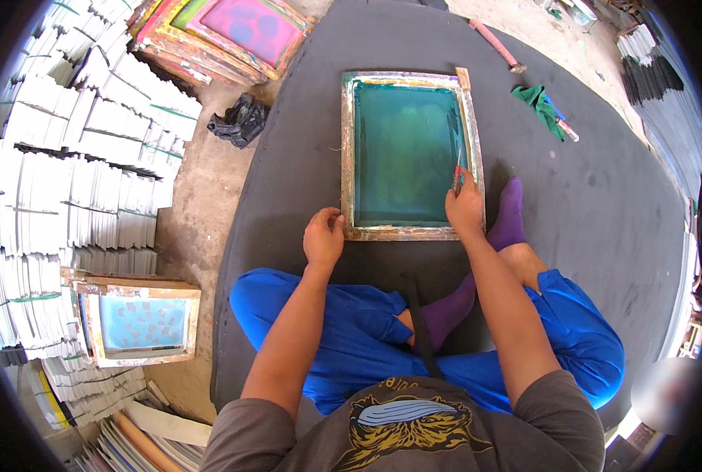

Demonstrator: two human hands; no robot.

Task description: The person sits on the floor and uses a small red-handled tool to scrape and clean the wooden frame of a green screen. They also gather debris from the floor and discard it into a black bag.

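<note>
A screen printing frame point(411, 234) with paint-stained wooden edges and dark green mesh point(406, 149) lies flat in front of me. My left hand point(324, 236) is at its lower left corner, with curled fingers gripping the edge. My right hand point(465, 206) is closed round a slim red-handled tool point(456, 179), held over the frame's right side. Its thin, pale blade points away from me along the inner edge of the wood. Whether the tip touches the mesh, I cannot tell.
I sit cross-legged on a dark mat point(288, 197). Toward the far right lie a hammer point(499, 47) and a green cloth point(540, 110). Left of the mat are a black plastic bag point(241, 120), more frames point(193, 322) and tall stacks of white sheets point(75, 189). Coloured frames point(233, 35) are piled at the far left.
</note>
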